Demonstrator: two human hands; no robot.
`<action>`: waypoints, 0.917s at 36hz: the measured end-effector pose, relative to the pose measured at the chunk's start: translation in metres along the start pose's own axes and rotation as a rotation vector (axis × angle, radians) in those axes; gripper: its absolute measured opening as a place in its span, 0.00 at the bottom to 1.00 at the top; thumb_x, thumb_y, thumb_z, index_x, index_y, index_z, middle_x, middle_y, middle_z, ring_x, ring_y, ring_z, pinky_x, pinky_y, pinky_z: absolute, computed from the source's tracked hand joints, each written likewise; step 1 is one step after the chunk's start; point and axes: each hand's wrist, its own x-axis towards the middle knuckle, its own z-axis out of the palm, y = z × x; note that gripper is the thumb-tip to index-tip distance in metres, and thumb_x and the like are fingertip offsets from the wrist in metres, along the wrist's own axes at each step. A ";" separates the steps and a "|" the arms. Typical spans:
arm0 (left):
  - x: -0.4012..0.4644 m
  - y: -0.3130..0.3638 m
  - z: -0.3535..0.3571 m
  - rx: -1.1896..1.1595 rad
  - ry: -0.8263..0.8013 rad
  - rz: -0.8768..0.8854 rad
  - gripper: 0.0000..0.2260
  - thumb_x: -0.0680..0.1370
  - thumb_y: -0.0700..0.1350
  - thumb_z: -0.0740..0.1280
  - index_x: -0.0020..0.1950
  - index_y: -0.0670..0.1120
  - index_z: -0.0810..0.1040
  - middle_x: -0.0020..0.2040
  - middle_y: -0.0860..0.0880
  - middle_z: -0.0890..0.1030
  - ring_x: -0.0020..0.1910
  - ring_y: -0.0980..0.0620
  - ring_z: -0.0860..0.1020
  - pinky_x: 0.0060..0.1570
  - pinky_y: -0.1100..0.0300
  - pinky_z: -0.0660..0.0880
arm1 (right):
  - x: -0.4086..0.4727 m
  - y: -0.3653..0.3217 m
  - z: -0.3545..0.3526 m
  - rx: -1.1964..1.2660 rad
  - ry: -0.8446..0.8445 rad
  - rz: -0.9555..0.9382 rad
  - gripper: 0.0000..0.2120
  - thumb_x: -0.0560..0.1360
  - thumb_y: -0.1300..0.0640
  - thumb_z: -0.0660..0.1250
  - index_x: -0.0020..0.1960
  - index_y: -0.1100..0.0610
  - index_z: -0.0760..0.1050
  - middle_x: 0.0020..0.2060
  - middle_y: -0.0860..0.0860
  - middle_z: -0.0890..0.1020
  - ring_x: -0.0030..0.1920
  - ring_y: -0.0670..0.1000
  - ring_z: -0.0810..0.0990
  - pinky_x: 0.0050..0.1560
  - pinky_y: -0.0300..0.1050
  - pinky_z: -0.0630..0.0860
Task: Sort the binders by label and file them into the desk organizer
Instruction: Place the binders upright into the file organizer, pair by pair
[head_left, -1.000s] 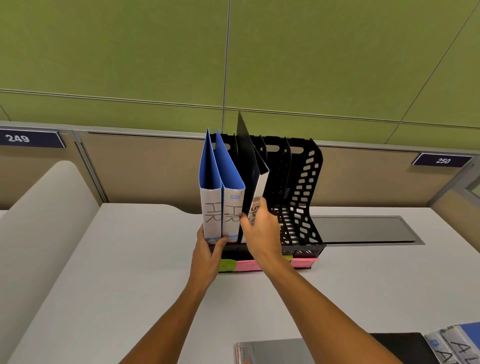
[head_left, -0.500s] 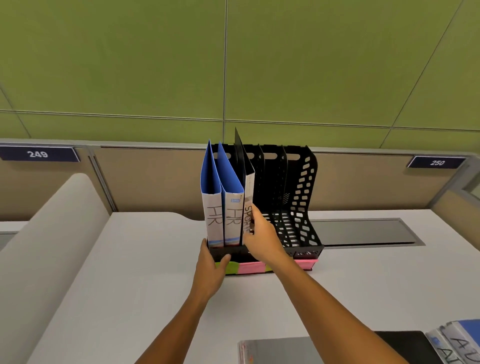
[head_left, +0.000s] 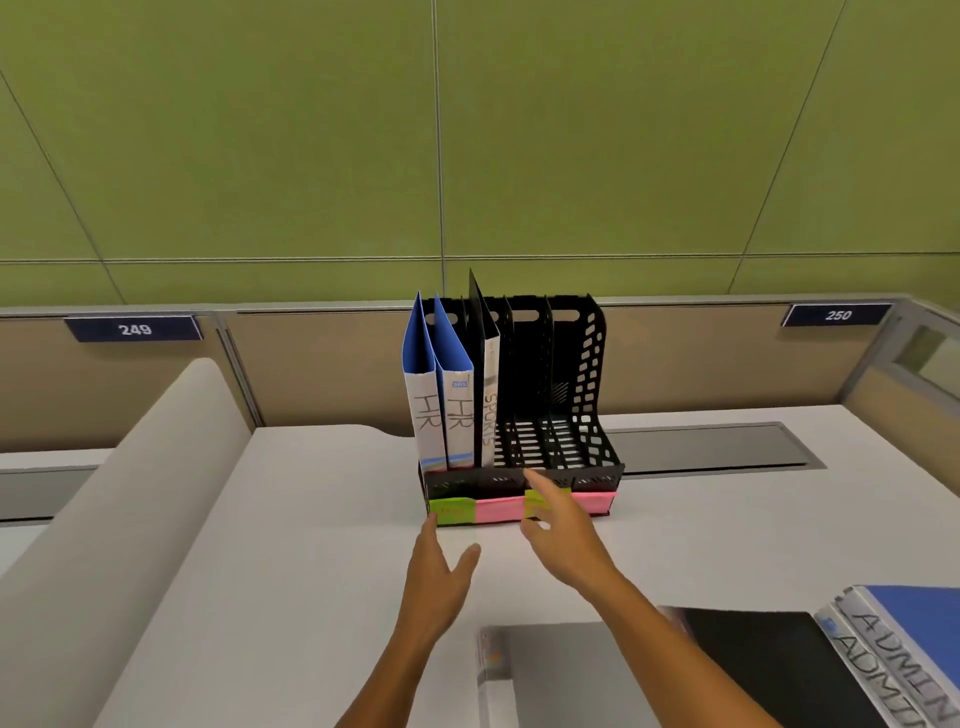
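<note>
A black slotted desk organizer (head_left: 587, 395) stands at the back of the white desk. Two blue binders marked HR (head_left: 441, 410) fill its left slots. A black binder marked SPORTS (head_left: 488, 395) stands upright beside them. The slots to the right hold nothing. Green and pink sticky notes (head_left: 498, 510) line the organizer's front edge. My left hand (head_left: 436, 571) hovers open in front of the organizer's left corner, holding nothing. My right hand (head_left: 558, 525) is open too, fingers spread over the notes. At the lower right lie two blue binders marked ADMIN (head_left: 893, 660), a black binder (head_left: 753, 654) and a grey one (head_left: 550, 670).
A beige partition with number plates 249 (head_left: 134, 329) and 250 (head_left: 837, 315) backs the desk under a green wall. A grey cable hatch (head_left: 711, 447) is set into the desk right of the organizer. A curved desk divider (head_left: 104, 493) rises at the left.
My right hand let go of the SPORTS binder, which now stands in its slot. Both hands drew back from the organizer toward me, and the view tilted down.
</note>
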 end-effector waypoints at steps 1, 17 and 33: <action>-0.009 -0.003 0.004 0.010 -0.005 -0.020 0.33 0.79 0.53 0.70 0.80 0.52 0.57 0.79 0.49 0.64 0.75 0.46 0.66 0.69 0.50 0.68 | -0.009 0.007 -0.002 -0.003 0.010 0.008 0.31 0.81 0.62 0.64 0.79 0.44 0.60 0.76 0.47 0.67 0.73 0.51 0.70 0.69 0.48 0.72; -0.143 -0.041 0.052 0.107 -0.067 -0.173 0.37 0.77 0.52 0.72 0.80 0.46 0.56 0.79 0.46 0.63 0.76 0.47 0.63 0.70 0.57 0.63 | -0.159 0.112 -0.009 -0.163 -0.057 0.111 0.32 0.80 0.56 0.65 0.80 0.47 0.56 0.78 0.45 0.62 0.77 0.47 0.60 0.73 0.35 0.54; -0.194 -0.047 0.078 0.351 -0.079 -0.287 0.42 0.74 0.57 0.73 0.78 0.40 0.56 0.77 0.42 0.65 0.75 0.41 0.64 0.74 0.46 0.64 | -0.218 0.177 0.007 -0.338 -0.232 0.193 0.42 0.79 0.40 0.63 0.82 0.45 0.40 0.81 0.48 0.38 0.81 0.52 0.37 0.80 0.52 0.44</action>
